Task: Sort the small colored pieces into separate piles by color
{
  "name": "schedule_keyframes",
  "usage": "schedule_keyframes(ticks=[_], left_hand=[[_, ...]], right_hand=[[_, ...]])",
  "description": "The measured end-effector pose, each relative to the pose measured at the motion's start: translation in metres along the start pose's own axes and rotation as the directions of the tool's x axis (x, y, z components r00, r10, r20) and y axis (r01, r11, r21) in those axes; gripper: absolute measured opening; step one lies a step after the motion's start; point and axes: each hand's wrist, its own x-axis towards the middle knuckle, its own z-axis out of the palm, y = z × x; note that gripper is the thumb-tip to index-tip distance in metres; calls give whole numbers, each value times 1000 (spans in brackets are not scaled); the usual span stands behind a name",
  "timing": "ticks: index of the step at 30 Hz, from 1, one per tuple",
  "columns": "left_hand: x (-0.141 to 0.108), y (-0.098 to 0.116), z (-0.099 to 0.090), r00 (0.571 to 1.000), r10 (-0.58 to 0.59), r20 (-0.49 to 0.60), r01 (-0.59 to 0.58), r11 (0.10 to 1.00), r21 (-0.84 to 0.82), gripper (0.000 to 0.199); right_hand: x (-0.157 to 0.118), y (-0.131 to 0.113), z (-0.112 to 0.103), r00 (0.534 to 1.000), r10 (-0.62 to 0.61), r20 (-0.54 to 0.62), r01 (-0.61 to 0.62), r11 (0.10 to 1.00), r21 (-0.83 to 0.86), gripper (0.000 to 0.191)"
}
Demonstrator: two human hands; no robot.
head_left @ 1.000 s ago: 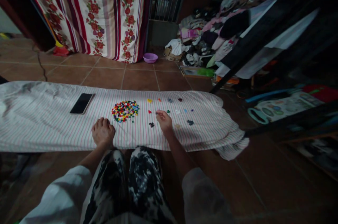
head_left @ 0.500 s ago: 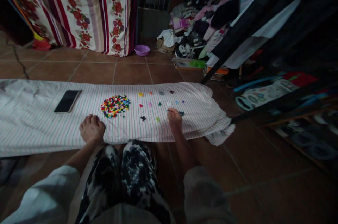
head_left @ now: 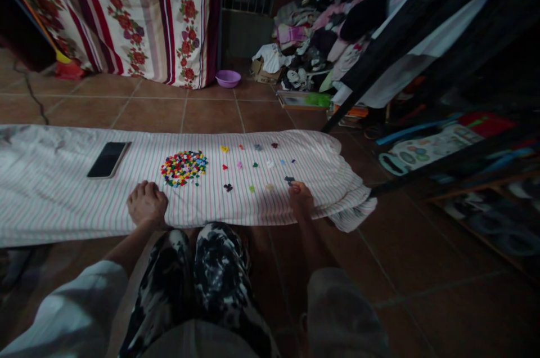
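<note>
A round pile of small multicoloured pieces [head_left: 184, 168] lies on the striped cloth [head_left: 105, 197]. To its right, small groups sorted by colour are spread in rows, among them yellow pieces [head_left: 224, 148], black pieces [head_left: 228, 187], lime pieces [head_left: 252, 188] and beige pieces [head_left: 269, 187]. My right hand [head_left: 301, 197] is closed beside the dark grey pieces [head_left: 289, 180], its fingertips pinched; anything between them is too small to make out. My left hand [head_left: 147, 202] rests on the cloth left of the pile, fingers loosely spread and holding nothing.
A phone [head_left: 108, 160] lies on the cloth at the left. Beyond it are a floral curtain [head_left: 143, 20], a purple basin [head_left: 228, 79] and a heap of clothes [head_left: 320, 37]. A dark slanted bar [head_left: 352, 100] and a shelf stand at the right.
My right hand has moved right, from beside the beige group to the dark grey group, uncovering the beige pieces. My left hand has stayed in place.
</note>
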Motion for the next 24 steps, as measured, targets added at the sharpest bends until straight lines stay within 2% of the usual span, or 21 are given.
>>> schedule_keyframes(ticks=[6,15,24], left_hand=[[0,0,0,1000,-5,-1,5,1000,8,36],[0,-1,2,1000,-7,-22,7,1000,6,33],[0,1,-1,1000,-11,-14,11,1000,-1,34]], right_hand=[[-5,-12,1,998,-39,56,42,997,-68,27],[1,-20,-1,997,62,47,-57,993,-102,23],[0,-1,4,997,7,-79,-7,1000,-1,31]])
